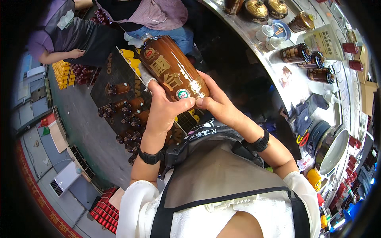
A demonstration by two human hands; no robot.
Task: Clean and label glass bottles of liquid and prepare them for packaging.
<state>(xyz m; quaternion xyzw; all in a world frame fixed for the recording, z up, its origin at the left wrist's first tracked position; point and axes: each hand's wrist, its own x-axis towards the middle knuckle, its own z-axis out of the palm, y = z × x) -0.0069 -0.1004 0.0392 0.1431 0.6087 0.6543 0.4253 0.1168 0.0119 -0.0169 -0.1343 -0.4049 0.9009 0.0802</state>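
Observation:
Both my hands hold a large amber-brown glass bottle (174, 65) with gold lettering and a small round green-and-white label near its base. It is tilted, with its neck pointing up and left, away from me. My left hand (162, 101) wraps the lower left side, with a white cloth (147, 77) showing beside its fingers. Against the base on the right rests my right hand (218, 97). The two thumbs meet at the bottle's bottom edge. Fingers behind the glass are hidden. A black band circles each wrist.
Several brown bottles (133, 119) stand on a dark surface at left. To the right, a metal counter (274, 75) carries dark jars (295, 53), gold-domed containers (256, 10), scissors (303, 139) and a round pan (333, 152). Another person in an apron (89, 39) stands at the upper left.

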